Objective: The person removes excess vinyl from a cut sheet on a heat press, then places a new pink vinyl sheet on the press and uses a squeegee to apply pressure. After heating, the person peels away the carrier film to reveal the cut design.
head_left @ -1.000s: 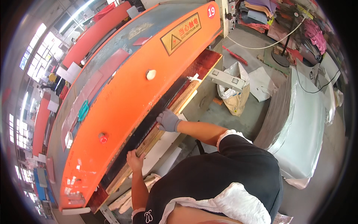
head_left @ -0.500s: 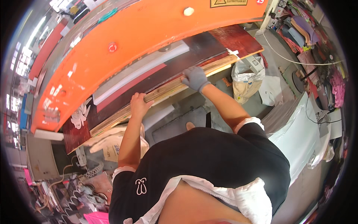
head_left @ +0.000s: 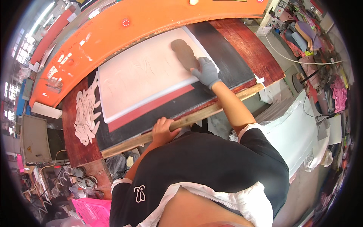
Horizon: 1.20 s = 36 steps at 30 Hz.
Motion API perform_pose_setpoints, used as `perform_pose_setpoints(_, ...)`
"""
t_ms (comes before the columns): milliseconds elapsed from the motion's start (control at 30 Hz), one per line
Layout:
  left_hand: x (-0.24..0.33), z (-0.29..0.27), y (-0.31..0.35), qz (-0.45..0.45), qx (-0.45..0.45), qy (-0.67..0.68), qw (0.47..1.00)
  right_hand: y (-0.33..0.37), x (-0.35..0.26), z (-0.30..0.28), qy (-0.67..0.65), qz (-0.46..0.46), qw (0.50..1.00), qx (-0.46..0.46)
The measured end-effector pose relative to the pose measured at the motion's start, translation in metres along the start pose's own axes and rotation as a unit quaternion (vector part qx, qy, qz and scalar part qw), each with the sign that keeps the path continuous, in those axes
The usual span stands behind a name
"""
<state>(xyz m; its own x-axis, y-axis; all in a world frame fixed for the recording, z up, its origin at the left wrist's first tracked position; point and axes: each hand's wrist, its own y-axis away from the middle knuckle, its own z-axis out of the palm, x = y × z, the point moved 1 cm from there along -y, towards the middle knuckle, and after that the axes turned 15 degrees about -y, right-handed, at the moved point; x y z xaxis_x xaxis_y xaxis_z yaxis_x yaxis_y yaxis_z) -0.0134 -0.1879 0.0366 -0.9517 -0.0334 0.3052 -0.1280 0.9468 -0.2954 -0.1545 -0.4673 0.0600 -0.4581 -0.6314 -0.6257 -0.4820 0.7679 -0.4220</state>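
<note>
Orange press (head_left: 162, 15) beyond pale sheet (head_left: 140, 75) bearing brown sole-shaped piece (head_left: 184, 54): ahead-left of my gloved right hand (head_left: 207, 73), near end touching it, long axis slanting away left. Left hand (head_left: 163, 130), farther, rests on wooden rail (head_left: 200, 114). Can't tell either grip.

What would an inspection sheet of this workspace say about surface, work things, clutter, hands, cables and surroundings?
Surface: dark red board, black panel on it, wooden rail along the near edge.
Work things: pale sheet over pink sheet; brown sole shape on top.
Clutter: pale cut pieces piled at left.
Hands: left hand, bare, on the rail; right hand, gloved, at the sole shape's near end, grip unclear.
Cables: white cord and black cord at right.
Surroundings: orange machine beyond; wrapped stack right; pink basket lower left.
</note>
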Motion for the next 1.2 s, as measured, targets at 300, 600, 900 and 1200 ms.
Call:
perform_pose_setpoints(300, -0.042, -0.008, -0.009, -0.048, 0.094, -0.118, 0.987, 0.067, -0.019, 0.001, 0.105, 0.006, 0.994, -0.040)
perform_pose_setpoints(600, -0.029, 0.010, 0.034, -0.165, -0.114, -0.189, 0.961, 0.140, -0.031, -0.040, 0.065, 0.028, 0.996, -0.048)
perform_pose_setpoints(900, -0.004, 0.006, 0.055, -0.171, -0.127, -0.176, 0.961, 0.155, -0.010, -0.069, -0.105, 0.049, 0.992, -0.057)
perform_pose_setpoints(1200, 0.008, -0.021, 0.067, -0.101, -0.203, -0.076, 0.971, 0.135, -0.054, -0.080, -0.669, 0.243, 0.702, -0.013)
